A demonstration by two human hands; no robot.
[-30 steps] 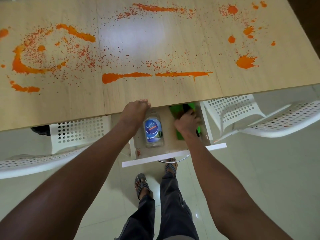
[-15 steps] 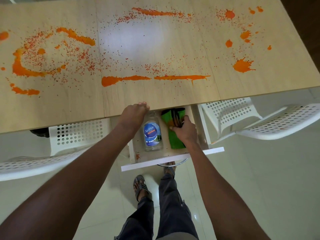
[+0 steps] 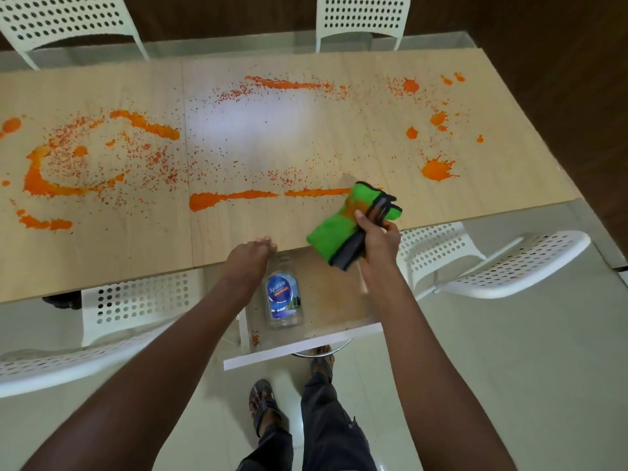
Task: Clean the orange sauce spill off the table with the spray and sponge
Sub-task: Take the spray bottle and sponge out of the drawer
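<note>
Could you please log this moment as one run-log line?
right hand grips cloth | left hand at bottle top | bottle in drawer | spill uncleaned

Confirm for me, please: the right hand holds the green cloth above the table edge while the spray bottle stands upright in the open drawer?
Not quite. In the head view the spray bottle lies on its side in the drawer, not upright. The right hand does hold the green cloth above the table edge.

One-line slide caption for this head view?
Right hand lifts a green cloth from the open drawer while the left hand reaches the spray bottle below the sauce-splattered table.
</note>
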